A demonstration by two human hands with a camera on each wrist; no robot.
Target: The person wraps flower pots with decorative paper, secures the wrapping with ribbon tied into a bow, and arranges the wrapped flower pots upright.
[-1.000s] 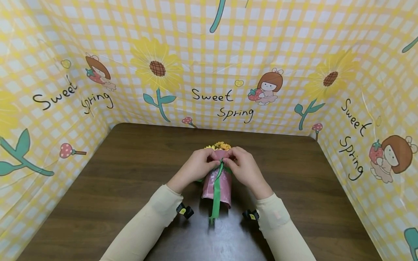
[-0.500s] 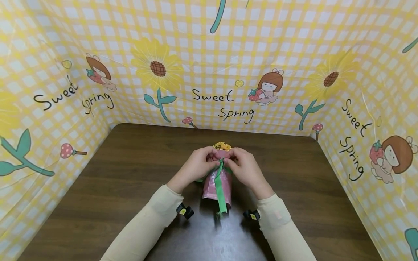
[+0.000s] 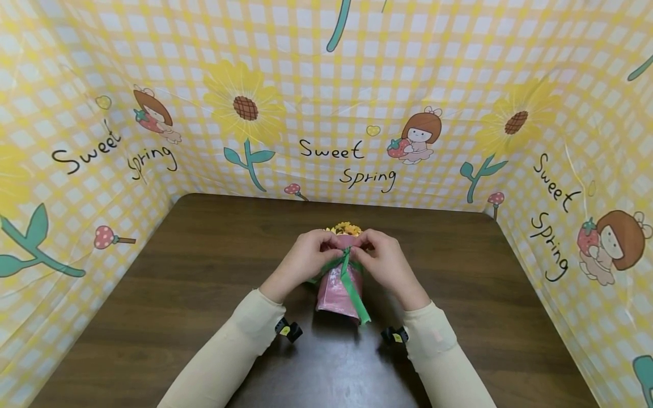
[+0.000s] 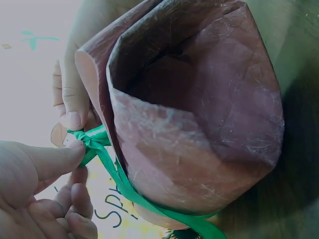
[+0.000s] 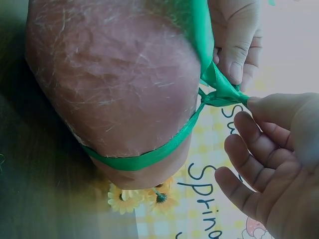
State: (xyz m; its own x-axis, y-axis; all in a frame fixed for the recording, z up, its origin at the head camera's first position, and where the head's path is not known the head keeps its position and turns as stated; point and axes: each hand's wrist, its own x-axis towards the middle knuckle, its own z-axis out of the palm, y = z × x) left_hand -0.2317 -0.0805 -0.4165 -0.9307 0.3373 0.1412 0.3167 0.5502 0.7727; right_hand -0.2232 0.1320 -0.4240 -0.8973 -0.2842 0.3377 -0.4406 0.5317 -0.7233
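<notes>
A small bouquet of yellow-orange flowers [image 3: 348, 228] lies in pink wrapping paper [image 3: 334, 297], its hollow lower end turned toward me. Around the paper runs a green ribbon [image 5: 144, 160], knotted at the front. My left hand [image 3: 310, 256] pinches the ribbon beside the knot [image 4: 92, 141] between thumb and forefinger. From the other side my right hand [image 3: 384, 262] pinches it too, the other fingers loosely curled in the right wrist view. One ribbon tail [image 3: 355, 294] hangs down over the paper, slanting right. The fingertips partly hide the knot in the head view.
The bouquet lies on a dark brown wooden table [image 3: 229, 249]. A yellow checked cloth [image 3: 326, 102] printed with sunflowers and lettering stands around the back and sides. Black camera mounts [image 3: 289, 330] sit at both wrists.
The hanging ribbon tail has swung from left to right across the paper. Both hands stay at the knot with hardly any shift.
</notes>
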